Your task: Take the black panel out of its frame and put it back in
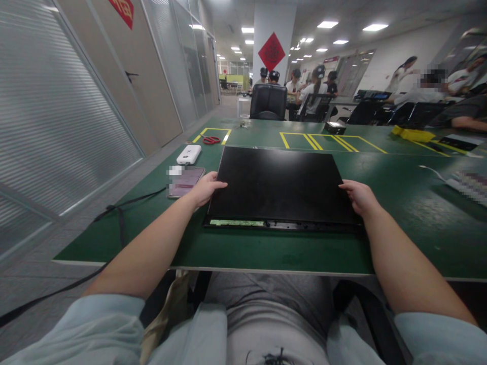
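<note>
A flat black panel lies on the green table in front of me, with a thin green circuit strip showing along its near edge. My left hand grips the panel's left edge, thumb on top. My right hand grips the right edge the same way, fingers curled under the side. Both forearms reach over the table's near edge.
Left of the panel lie a phone and a white power bank; red scissors lie farther back. A small black box, a yellow object and a white cable sit to the right. Several seated people and office chairs are beyond.
</note>
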`<state>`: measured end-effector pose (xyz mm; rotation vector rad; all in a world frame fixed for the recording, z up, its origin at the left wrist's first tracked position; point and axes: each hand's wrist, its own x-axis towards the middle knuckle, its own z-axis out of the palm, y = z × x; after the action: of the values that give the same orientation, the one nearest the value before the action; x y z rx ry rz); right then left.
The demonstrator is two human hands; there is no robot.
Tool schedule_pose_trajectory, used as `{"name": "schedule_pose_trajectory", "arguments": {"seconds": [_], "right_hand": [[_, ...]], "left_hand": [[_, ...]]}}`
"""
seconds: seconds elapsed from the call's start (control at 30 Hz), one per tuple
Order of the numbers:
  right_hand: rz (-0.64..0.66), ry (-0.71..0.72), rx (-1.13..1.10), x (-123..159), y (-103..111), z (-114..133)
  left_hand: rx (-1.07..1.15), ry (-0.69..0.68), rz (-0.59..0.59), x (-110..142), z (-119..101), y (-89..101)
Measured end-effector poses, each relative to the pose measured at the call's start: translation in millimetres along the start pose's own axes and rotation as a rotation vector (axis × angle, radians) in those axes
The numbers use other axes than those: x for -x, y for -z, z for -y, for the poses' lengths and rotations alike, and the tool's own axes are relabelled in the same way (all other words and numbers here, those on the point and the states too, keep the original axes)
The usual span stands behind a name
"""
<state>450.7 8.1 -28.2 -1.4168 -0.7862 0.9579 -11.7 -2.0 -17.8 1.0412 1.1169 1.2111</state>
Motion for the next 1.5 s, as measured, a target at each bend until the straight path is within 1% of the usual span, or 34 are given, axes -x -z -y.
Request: {"name": "schedule_pose_trajectory", "arguments": {"seconds": [0.17,0.37,0.57,0.8,1.07,1.5], "right_hand": [[0.003,-0.029,-0.026,-1.5,0.9,-0.4],[0.067,-0.042,-0.026,-0.1,2.2,1.1],[0.024,-0.051,-0.058,1.1,1.4,2.1],[0.065,-0.058,-0.065,0.2,3.0,1.9],[0.089,-0.061,-0.039,-7.6,7.3,-1.5],[0.049,-0.043,-0.059,-7.9,6.2,-3.6]], "left_hand": [[0.004,-0.002,0.006,-0.4,-0.3,0.1],[-0.001,-0.002,0.03,0.9,-0.7,0.0],[0.001,-0.01,0.023,0.7,-0.6,0.2],[0.005,-0.014,0.029,-0.1,0.6,0.6],[0.004,-0.034,0.047,-2.5,2.6,2.3],[-0.006,-0.033,0.053,-5.0,3.7,3.2]]}}
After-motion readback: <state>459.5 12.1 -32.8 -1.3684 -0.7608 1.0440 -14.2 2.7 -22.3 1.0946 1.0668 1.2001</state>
